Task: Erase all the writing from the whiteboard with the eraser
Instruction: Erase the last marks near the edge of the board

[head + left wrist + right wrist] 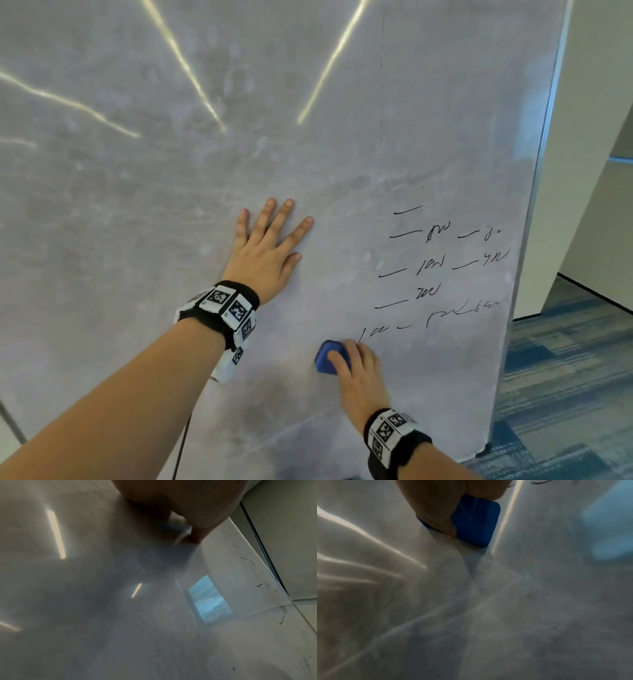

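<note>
The whiteboard (171, 171) fills the head view, smeared grey. Black handwriting (442, 270) in several lines sits at its right side. My left hand (270, 246) lies flat on the board with fingers spread, left of the writing. My right hand (356, 370) grips a blue eraser (325, 358) and presses it on the board, just below and left of the lowest line of writing. In the right wrist view the blue eraser (476, 522) shows under my fingers (436, 513). In the left wrist view my palm (180, 500) is on the whiteboard (85, 601), with the handwriting (257, 574) at its right edge.
The board's metal right edge (541, 164) runs down beside a white wall (596, 102). Blue striped carpet (565, 377) lies at the lower right. Ceiling lights reflect as bright streaks (185, 65) on the upper board.
</note>
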`<state>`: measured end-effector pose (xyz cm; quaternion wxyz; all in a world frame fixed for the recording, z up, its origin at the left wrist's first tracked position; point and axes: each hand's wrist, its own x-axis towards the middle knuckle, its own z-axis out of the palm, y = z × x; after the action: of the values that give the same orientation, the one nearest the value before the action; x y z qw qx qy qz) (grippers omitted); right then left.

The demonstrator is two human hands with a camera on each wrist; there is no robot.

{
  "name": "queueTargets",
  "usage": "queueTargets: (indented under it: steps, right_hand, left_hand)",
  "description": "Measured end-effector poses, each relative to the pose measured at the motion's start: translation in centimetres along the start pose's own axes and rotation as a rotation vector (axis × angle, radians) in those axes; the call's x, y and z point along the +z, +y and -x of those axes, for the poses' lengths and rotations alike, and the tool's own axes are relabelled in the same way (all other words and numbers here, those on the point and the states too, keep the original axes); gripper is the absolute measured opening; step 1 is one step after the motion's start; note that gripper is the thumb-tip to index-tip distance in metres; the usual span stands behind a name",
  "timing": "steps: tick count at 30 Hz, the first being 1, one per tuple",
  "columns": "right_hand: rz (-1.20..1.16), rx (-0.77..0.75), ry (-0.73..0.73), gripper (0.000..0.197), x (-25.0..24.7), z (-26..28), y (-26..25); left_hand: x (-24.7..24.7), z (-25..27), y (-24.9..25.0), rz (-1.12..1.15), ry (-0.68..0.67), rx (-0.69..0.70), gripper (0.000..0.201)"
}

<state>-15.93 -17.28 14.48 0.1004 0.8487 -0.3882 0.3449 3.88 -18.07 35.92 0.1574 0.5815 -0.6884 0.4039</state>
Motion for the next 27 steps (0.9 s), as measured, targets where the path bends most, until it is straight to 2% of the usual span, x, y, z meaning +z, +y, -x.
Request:
queueTargets:
  steps: [2,5,7,10,12,17,19,23,25,27]
  right_hand:
    - [-0.001,0.144,0.062,0.080,-0.6,-0.1,2.4]
    - [-0.040,0.247,0.105,0.076,-0.8,-0.9,3.1]
    - [-0.086,0.278,0.098,0.074,-0.5,-1.0,2.1]
    - [-0.092,0.244,0.058,0.073,-0.3,-0.8,1.2]
    - [-0.087,0.240,0.064,0.073,-0.5,-0.7,2.5]
    - [-0.163,0.415,0.116,0.067,-1.2,-0.6,7.1]
    - [-0.178,0.417,0.104,0.066,-1.1,-0.7,6.5]
    - [-0.227,0.294,0.021,0.068,-0.5,-0.4,4.6]
    - [-0.232,0.250,0.008,0.070,-0.6,-0.3,5.5]
    - [-0.225,0.276,0.042,0.070,-1.1,-0.1,7.5]
  left_hand:
    - [0.1,0.0,0.4,0.008,0.001,-0.019,0.058]
    - [0.2,0.2,1.4,0.038,0.001,-0.059,0.058]
    - [0.3,0.0,2.7,0.048,-0.008,-0.038,0.060]
    - [0.5,-0.8,5.0,0.058,-0.032,0.040,0.065]
    - [0.5,-1.7,6.3,0.072,-0.050,0.059,0.067]
    - [0.9,-2.7,7.9,0.076,-0.101,0.075,0.071]
    - [1.2,-2.5,8.5,0.062,-0.123,0.079,0.074]
    - [1.8,-2.4,10.1,0.043,-0.133,0.049,0.074]
    - [1.9,-2.3,10.4,0.063,-0.113,0.004,0.068]
    - [2.0,-2.3,10.6,0.087,-0.085,-0.032,0.062]
